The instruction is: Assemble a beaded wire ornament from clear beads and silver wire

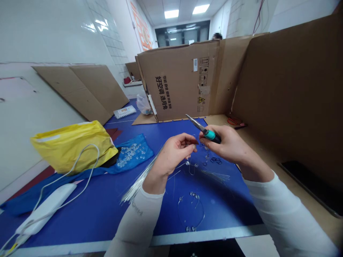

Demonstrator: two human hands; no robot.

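My right hand (223,142) is closed round the teal and black handle of long-nose pliers (199,125); their jaws point up and to the left. Close beside it, my left hand (179,148) pinches a thin wire, with clear beads (187,163) hanging just below the fingers. The exact point of the pinch is partly hidden. Under my left wrist lies a bundle of straight silvery wires (140,182). Nearer the table edge rests a curved wire piece (204,214) with several clear beads on it. Small dark rings (215,160) lie below my right hand.
Loose clear beads sit on a blue cloth (144,142) at left, beside a yellow bag (72,146). A white power strip (46,210) with its cable lies front left. Cardboard (182,82) stands behind; a black phone (311,185) and red-handled scissors (234,121) are at right.
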